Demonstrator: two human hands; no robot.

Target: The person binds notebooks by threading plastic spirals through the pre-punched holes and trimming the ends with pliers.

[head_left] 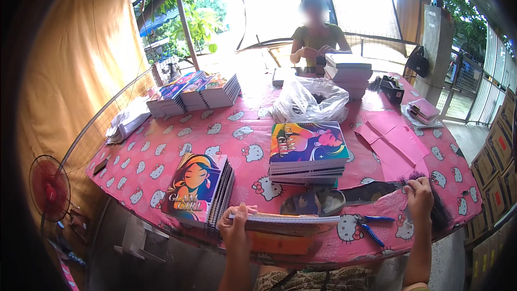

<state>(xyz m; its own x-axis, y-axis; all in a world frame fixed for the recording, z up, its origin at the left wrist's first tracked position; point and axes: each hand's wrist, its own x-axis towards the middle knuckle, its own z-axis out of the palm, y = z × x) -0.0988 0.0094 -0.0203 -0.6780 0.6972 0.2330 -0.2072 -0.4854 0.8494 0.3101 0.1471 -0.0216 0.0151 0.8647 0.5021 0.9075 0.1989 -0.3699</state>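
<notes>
My left hand (235, 226) grips the left end of a notebook (291, 219), tilted at the table's near edge with its page edges upward. My right hand (419, 196) is closed at the top of a bundle of black spiral binding coils (442, 213), its fingertips pinching at the coils. Between my hands lie blue-handled pliers (374, 230). A stack of spiral notebooks with colourful covers (194, 186) stands beside my left hand. Beyond the held notebook is another stack (308, 151). A shallow container (328, 202) is partly hidden behind the held notebook.
A pink patterned cloth (237, 145) covers the table. Farther off are notebook stacks (207, 94), a white plastic bag (309, 105), pale book stacks (350, 75), pink sheets (390, 143) and a black tape dispenser (391, 89). Another person (320, 37) sits opposite. A fan (49, 187) stands left; cardboard boxes (493, 167) right.
</notes>
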